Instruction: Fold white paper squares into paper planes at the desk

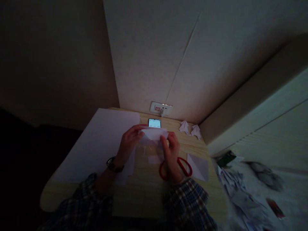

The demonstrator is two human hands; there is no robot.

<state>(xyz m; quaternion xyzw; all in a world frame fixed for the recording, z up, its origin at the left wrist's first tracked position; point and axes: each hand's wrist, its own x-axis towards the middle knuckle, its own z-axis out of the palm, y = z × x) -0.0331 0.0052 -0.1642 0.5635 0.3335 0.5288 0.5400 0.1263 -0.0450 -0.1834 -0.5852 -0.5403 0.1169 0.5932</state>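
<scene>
A folded piece of white paper [154, 133] is held up above the table between my two hands. My left hand [130, 138] pinches its left end, and a watch is on that wrist. At the right end, my right hand [171, 146] grips the paper with the thumb in front. Under my right wrist lie scissors with red handles [187, 166]; their blades are hard to make out. A small paper piece [155, 159] rests on the table below the held paper. To the right of the scissors is a creased paper square [198, 166].
Large white sheets [103, 141] cover the table's left side. A lit phone [154, 123] stands behind my hands, under a wall socket [160, 108] with a plug. Two folded paper figures [184, 127] sit at the back right. Paper scraps [245, 195] are heaped beyond the table's right edge.
</scene>
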